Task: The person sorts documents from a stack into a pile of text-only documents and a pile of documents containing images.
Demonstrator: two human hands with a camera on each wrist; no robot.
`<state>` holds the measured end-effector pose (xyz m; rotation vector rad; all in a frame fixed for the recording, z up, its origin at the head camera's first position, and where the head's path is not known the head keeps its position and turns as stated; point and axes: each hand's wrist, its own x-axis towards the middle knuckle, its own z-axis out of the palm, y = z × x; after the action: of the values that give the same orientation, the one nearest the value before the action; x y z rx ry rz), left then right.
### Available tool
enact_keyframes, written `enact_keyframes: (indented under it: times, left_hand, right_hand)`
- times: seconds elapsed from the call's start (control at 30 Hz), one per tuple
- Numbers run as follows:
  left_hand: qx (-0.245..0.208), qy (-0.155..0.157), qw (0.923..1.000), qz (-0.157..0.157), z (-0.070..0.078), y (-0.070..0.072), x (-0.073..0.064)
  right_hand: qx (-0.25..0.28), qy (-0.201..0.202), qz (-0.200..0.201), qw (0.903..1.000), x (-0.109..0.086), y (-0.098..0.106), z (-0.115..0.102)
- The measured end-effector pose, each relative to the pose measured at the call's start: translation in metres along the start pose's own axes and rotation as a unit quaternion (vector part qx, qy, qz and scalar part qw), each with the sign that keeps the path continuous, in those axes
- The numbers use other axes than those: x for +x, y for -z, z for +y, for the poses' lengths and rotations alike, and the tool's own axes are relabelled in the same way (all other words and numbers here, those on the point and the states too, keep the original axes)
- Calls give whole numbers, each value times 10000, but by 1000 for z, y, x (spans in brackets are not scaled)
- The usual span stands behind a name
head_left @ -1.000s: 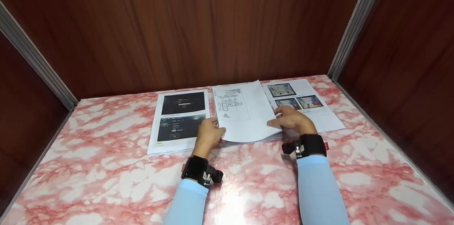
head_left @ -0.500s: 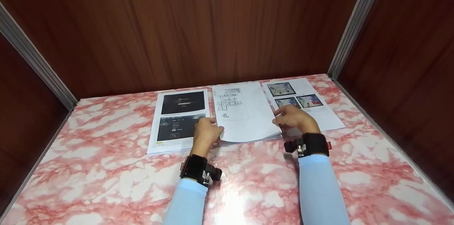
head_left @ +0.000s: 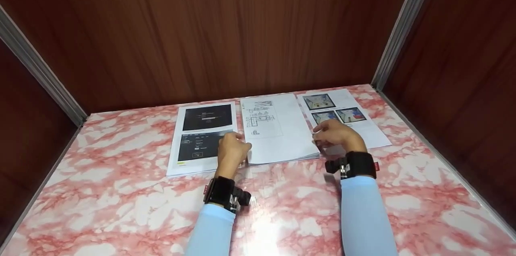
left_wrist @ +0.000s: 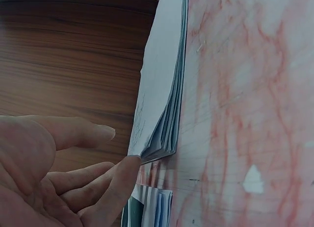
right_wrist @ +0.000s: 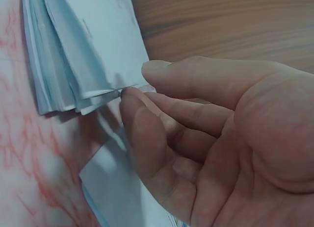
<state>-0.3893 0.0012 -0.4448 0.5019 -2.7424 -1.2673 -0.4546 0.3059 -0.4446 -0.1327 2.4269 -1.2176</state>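
Note:
A stack of printed sheets (head_left: 278, 131), topped by a page with a line drawing, lies between my hands at the back of the table. My left hand (head_left: 232, 149) is at its near-left corner. In the left wrist view one fingertip (left_wrist: 131, 163) touches the corner, and the thumb stands apart from the other fingers. My right hand (head_left: 333, 134) is at the stack's right edge. The right wrist view shows its bent fingers (right_wrist: 147, 138) against the fanned sheet edges (right_wrist: 59, 89), with the thumb raised away from them.
Left of the stack lies a second pile of papers (head_left: 199, 165) with dark screen pictures, partly under my left hand. On the right are papers with photos (head_left: 367, 135). A wooden panel (head_left: 242, 30) rises behind the marbled table (head_left: 133, 191); metal posts (head_left: 407, 26) stand in the corners.
The top sheet, earlier raised and bowed at its right side, has settled flat on the stack. My right hand has shifted slightly right, and my left slightly left, off the page.

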Motion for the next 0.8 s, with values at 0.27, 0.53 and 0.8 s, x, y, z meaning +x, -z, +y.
enact_keyframes:
  times: [0.27, 0.53, 0.8]
  left_hand:
    - [-150, -161, 9997, -40, 3, -1, -1]
    - [-874, -923, 9918, -96, 44, 1, -23]
    - [-2739, -1925, 9351, 1160, 107, -48, -56]
  right_hand:
    - [-180, -67, 59, 9998, -4, 8, -2]
    - [-644, 528, 748, 9937, -51, 48, -14]
    - [-778, 461, 3745, 9228, -100, 84, -20]
